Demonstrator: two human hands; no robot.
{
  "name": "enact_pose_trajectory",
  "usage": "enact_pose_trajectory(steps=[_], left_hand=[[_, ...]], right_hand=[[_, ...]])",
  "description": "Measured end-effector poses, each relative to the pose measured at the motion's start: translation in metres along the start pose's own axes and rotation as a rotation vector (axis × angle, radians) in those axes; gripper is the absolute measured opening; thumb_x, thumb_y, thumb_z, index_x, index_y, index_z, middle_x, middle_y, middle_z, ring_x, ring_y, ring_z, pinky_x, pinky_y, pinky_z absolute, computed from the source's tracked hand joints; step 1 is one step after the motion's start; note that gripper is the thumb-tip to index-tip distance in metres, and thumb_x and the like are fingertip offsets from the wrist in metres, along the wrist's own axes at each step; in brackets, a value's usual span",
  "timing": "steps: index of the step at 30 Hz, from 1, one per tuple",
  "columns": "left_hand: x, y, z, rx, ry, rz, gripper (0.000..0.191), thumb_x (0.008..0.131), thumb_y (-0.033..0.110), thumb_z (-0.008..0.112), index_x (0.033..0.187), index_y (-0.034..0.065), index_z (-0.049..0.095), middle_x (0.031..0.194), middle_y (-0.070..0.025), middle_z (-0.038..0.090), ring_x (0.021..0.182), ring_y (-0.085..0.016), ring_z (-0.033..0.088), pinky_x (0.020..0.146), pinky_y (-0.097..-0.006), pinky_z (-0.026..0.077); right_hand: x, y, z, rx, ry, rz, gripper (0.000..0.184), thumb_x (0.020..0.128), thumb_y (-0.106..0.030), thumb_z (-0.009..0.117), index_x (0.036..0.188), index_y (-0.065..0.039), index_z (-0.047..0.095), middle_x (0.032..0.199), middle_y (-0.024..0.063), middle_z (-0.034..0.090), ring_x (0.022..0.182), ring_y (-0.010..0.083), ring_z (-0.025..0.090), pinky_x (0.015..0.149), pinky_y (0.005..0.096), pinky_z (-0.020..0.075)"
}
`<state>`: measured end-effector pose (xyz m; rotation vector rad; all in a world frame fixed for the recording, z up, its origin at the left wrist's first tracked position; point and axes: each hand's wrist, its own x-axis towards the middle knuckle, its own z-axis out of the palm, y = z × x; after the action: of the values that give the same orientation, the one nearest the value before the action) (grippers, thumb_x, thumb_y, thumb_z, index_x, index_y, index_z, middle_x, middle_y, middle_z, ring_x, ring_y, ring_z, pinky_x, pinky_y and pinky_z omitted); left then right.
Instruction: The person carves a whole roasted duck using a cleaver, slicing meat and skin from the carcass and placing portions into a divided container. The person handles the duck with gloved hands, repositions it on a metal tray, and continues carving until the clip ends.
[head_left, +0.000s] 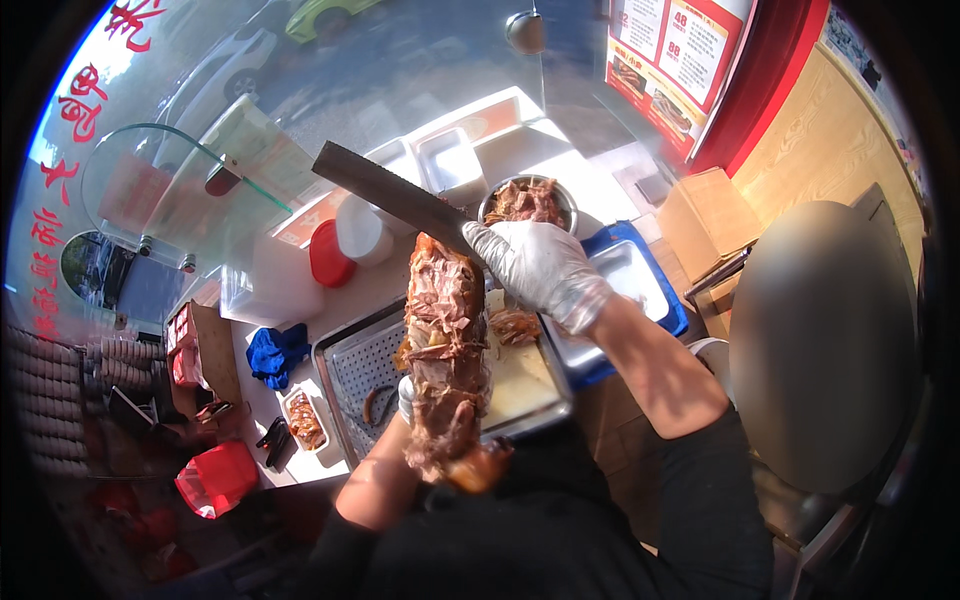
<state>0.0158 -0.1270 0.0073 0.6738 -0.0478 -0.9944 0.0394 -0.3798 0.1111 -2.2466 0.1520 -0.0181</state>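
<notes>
A roast bird's carcass (448, 352), probably duck, is raised in front of me with much of its meat stripped and a browned piece of skin at its lower end. Behind it my left hand (406, 397), in a white glove, supports it; most of that hand is hidden. My right hand (544, 270), also gloved, grips a broad-bladed cleaver (394, 196), whose blade crosses the carcass's top end. Whether the blade touches the meat, I cannot tell. Below lies a pale cutting board (529, 386) with a heap of meat pieces (514, 326) on it, set in a perforated metal tray (358, 352).
A metal bowl of meat and bones (529, 202) stands beyond my right hand, near a blue-rimmed tray (679, 319). To the left are a blue cloth (277, 356), a box of sliced meat (306, 421) and a red lid (331, 255). A glass pane closes off the front.
</notes>
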Motion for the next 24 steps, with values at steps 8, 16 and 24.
enact_pose_trajectory(steps=[8,16,24], left_hand=[[-0.016,0.006,0.015,-0.247,-0.062,-0.172,0.069,0.081,0.019,0.07,0.141,-0.0057,0.047,0.129,-0.0243,0.06,0.115,-0.037,0.061,0.096,-0.0467,0.056],[-0.019,-0.03,-0.039,0.015,-0.072,-0.067,0.058,0.085,0.022,0.064,0.135,-0.0052,0.052,0.125,-0.023,0.062,0.113,-0.034,0.062,0.097,-0.043,0.055],[0.001,-0.022,-0.017,0.681,0.032,0.295,0.055,0.089,0.027,0.065,0.136,0.001,0.051,0.125,-0.0163,0.061,0.103,-0.027,0.062,0.088,-0.0332,0.057]], right_hand=[[-0.012,0.014,-0.01,0.153,-0.202,0.017,0.073,0.085,-0.076,0.061,0.089,-0.003,0.068,0.065,0.0064,0.062,0.059,0.0152,0.063,0.06,0.0332,0.0491],[-0.008,0.033,0.01,0.29,-0.09,0.13,0.081,0.071,-0.088,0.057,0.071,-0.008,0.066,0.06,0.0019,0.061,0.053,0.0132,0.059,0.051,0.029,0.0445],[-0.054,0.024,0.012,0.985,-0.002,0.133,0.052,0.08,-0.055,0.082,0.091,-0.005,0.069,0.068,-0.0048,0.061,0.056,0.0045,0.055,0.049,0.0212,0.0457]])
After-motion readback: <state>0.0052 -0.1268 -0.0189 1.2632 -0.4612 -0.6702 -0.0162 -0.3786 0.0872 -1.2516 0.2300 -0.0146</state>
